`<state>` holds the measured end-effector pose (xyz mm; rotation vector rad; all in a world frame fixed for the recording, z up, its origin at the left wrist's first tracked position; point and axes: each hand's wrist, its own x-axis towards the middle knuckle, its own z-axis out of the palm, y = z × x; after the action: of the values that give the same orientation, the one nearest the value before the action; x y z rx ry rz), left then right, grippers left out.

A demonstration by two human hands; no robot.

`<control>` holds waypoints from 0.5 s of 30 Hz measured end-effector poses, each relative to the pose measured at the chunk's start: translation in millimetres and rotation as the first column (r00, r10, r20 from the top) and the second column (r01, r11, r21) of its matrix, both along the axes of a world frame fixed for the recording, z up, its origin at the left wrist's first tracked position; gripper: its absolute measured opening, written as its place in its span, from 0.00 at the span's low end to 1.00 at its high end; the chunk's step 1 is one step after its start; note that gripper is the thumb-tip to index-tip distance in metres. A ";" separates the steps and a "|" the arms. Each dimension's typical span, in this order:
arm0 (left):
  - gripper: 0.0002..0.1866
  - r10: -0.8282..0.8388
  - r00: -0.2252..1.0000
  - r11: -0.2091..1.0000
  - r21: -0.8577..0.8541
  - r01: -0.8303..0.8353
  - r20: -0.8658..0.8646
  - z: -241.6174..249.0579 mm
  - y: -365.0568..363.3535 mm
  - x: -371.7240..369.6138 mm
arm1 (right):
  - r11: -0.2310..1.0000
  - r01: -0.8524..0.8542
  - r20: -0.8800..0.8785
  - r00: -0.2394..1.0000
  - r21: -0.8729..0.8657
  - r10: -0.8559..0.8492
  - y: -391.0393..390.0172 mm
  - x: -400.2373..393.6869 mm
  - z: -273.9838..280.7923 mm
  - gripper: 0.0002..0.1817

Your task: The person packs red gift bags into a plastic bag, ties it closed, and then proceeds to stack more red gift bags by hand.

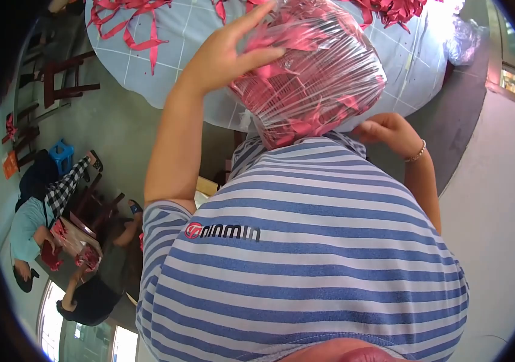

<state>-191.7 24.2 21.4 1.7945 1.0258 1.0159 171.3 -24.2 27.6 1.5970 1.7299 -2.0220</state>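
A clear plastic bag (318,78) packed with pinkish-red ribbon pieces stands against my striped shirt (306,241) at the table's near edge. My left hand (227,57) lies along the bag's left side, thumb and fingers spread and touching the plastic. Close to the bag's lower right, my right hand (393,133) has its fingers curled inward; the fingertips are partly hidden, and I cannot make out whether anything is in them. A bracelet (416,151) circles that wrist.
Ribbon strips (143,39) lie on the pale checked tablecloth (137,66), with a heap of ribbon (396,12) farther back. Crumpled plastic (466,39) hangs at the right. Leftward are wooden stools (67,78), a blue stool (61,155), and people (37,211) around a small table with red pieces.
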 end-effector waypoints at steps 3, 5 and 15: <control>0.36 -0.125 0.988 0.977 -0.185 0.108 -0.086 2.7 30.8 29.1 | 0.965 0.255 -0.017 0.966 -0.064 -0.257 -7.1 -3.9 -11.4 0.19; 0.36 -0.180 0.958 0.965 -0.228 0.128 -0.221 3.0 38.6 41.2 | 0.927 0.363 -0.100 0.923 -0.091 -0.371 -13.6 -22.4 -20.0 0.21; 0.40 -0.326 0.897 0.930 -0.272 0.248 -0.297 3.6 44.5 64.3 | 0.942 0.292 -0.134 0.953 0.168 -0.271 -6.3 -17.8 -48.5 0.18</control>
<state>-127.4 68.8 25.0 1.8937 0.9914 0.3948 153.5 -30.4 -21.0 1.9269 1.8719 -2.1617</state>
